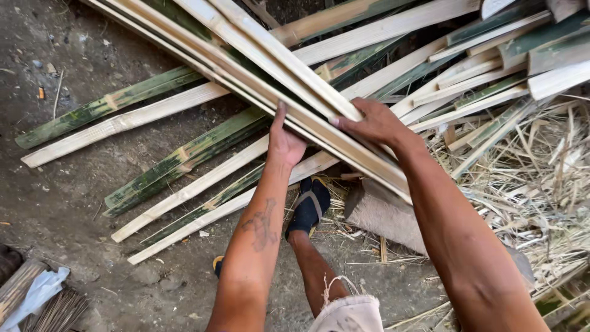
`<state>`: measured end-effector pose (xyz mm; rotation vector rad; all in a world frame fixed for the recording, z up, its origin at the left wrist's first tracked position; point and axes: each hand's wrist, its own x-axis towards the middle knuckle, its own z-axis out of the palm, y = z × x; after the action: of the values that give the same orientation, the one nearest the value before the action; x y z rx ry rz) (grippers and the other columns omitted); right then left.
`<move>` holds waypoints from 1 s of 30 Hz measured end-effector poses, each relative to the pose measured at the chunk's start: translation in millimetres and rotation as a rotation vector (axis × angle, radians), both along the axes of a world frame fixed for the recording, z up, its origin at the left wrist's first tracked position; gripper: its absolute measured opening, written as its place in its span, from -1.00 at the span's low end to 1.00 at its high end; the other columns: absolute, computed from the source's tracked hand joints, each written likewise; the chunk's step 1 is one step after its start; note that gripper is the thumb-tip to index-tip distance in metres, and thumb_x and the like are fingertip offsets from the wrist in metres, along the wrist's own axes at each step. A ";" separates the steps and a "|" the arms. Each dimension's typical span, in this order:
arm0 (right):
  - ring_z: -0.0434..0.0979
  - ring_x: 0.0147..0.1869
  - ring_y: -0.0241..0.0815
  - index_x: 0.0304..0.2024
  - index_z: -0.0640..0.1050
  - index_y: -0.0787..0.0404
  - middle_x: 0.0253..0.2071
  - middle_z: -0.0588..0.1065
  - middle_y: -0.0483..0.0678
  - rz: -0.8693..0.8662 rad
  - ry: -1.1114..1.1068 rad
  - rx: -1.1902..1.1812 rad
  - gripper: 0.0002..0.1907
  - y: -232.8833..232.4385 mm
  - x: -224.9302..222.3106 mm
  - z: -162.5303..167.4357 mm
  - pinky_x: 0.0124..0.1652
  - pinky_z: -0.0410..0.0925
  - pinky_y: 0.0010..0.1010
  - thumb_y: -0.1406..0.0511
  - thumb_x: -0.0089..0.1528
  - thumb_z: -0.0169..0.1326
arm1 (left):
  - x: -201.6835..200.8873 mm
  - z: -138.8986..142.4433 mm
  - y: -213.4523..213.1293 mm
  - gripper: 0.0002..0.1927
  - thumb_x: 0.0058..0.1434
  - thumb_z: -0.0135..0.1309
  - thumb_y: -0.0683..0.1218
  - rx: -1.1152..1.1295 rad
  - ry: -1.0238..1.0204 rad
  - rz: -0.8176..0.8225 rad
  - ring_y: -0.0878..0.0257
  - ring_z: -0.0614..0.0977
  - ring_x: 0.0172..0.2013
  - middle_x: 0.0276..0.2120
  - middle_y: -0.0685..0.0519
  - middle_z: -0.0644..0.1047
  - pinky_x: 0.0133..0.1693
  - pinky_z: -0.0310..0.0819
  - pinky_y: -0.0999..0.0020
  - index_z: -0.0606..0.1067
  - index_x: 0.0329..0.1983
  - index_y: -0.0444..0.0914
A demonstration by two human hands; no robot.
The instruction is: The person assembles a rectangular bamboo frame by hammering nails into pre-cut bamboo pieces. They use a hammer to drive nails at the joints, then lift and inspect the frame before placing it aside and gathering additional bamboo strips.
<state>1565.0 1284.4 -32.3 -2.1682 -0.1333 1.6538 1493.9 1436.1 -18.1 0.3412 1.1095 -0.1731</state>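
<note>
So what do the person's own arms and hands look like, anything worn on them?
Both arms are bare, no sleeves, gloves, watch or rings showing. The left forearm carries a dark tattoo on its upper face. The left hand and right hand are bare, fingers uncovered.

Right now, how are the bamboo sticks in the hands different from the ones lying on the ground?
The held bamboo strips are bunched tight and lifted, with the left hand and right hand on them; the ground strips lie spread apart on the dirt. The held ones mostly show pale sides; several ground ones show green skin. Both are long, flat split bamboo.
</note>
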 end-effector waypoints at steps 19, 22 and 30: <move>0.03 0.48 -0.12 0.56 -0.18 0.22 0.50 0.09 0.02 -0.317 0.626 0.330 0.36 5.1 -267.7 259.2 0.34 0.08 -0.16 -0.11 0.03 0.36 | -225.9 239.6 27.4 -0.13 0.24 -0.13 0.34 0.377 0.360 -0.207 0.02 0.33 0.36 0.39 -0.08 0.32 0.33 0.14 0.13 0.12 0.47 -0.25; 0.61 0.20 0.11 0.27 0.29 0.38 0.09 0.58 0.31 -0.241 0.360 -0.004 0.09 21.8 -319.3 312.6 0.19 0.41 -0.22 -0.06 -0.16 0.32 | -275.7 277.0 51.2 -0.12 0.30 -0.35 0.42 -0.130 0.280 0.078 -0.06 0.34 0.35 0.37 -0.13 0.37 0.33 0.11 0.12 0.28 0.43 -0.29; 0.52 0.16 0.28 0.31 0.10 0.29 0.11 0.44 0.29 -0.317 -0.250 0.029 0.16 94.7 -401.5 446.2 0.09 0.38 -0.04 0.07 -0.18 0.43 | -308.1 366.4 100.3 -0.29 0.41 -0.40 0.29 -0.117 0.076 0.023 -0.15 0.60 0.04 0.10 -0.22 0.54 0.10 0.54 -0.06 0.46 0.23 -0.30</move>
<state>1163.5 1379.1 413.9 -2.2312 0.1106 1.1993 1185.8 1536.4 348.3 0.2186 1.1723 -0.2316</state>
